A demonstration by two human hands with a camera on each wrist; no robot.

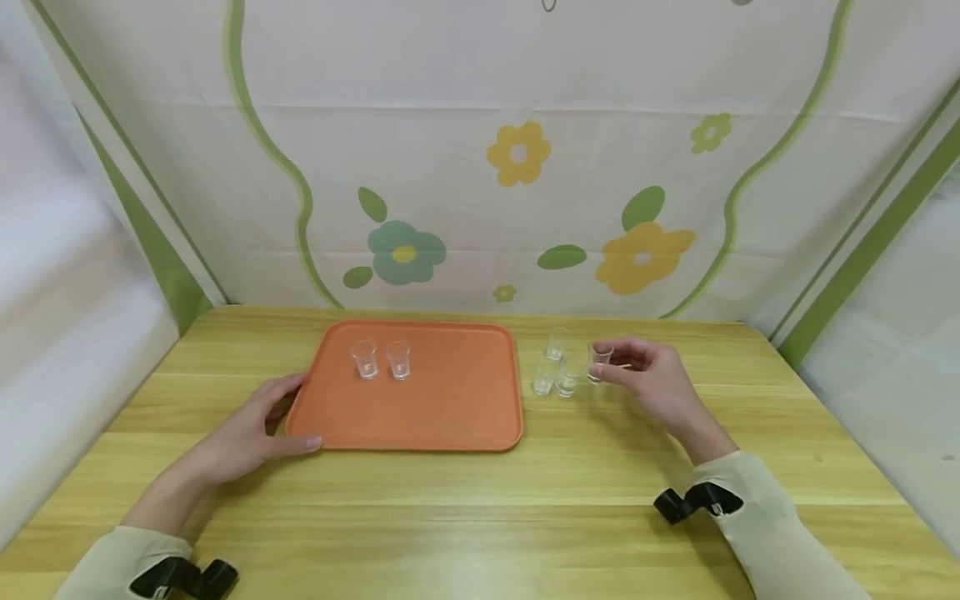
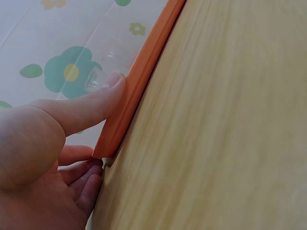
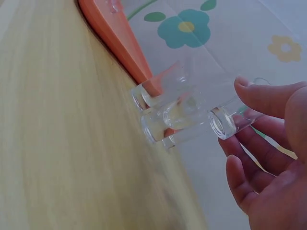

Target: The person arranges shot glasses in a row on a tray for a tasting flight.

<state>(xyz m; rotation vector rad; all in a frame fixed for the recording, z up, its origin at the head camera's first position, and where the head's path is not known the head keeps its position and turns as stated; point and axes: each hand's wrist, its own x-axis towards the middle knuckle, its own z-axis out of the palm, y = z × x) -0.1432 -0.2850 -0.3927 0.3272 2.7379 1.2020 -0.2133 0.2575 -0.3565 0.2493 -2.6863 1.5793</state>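
My right hand [image 1: 652,379] pinches a clear glass [image 3: 230,119] between thumb [image 3: 268,99] and fingers [image 3: 265,151], above the bench [image 1: 480,525] and just right of a cluster of glasses [image 1: 566,382]. My left hand [image 1: 243,432] grips the orange tray [image 1: 450,404] by its near left corner; two more glasses [image 1: 400,363] stand upright on it.

Looks like a small booth set up for recording, walled in at the back by a white cloth [image 1: 465,192] printed with yellow and teal flowers [image 1: 405,271] and wavy green lines [image 1: 234,42], and at left and right by pale side curtains [image 1: 892,350] with straight green bands [image 1: 873,252]. Holds a wood-grain table [image 1: 487,517] just beside the white cloth, with black cameras [image 1: 176,573] worn over pale sleeves [image 1: 772,525] as a further sign of recording. Cannot be told whether inside a home, an office or a lab.
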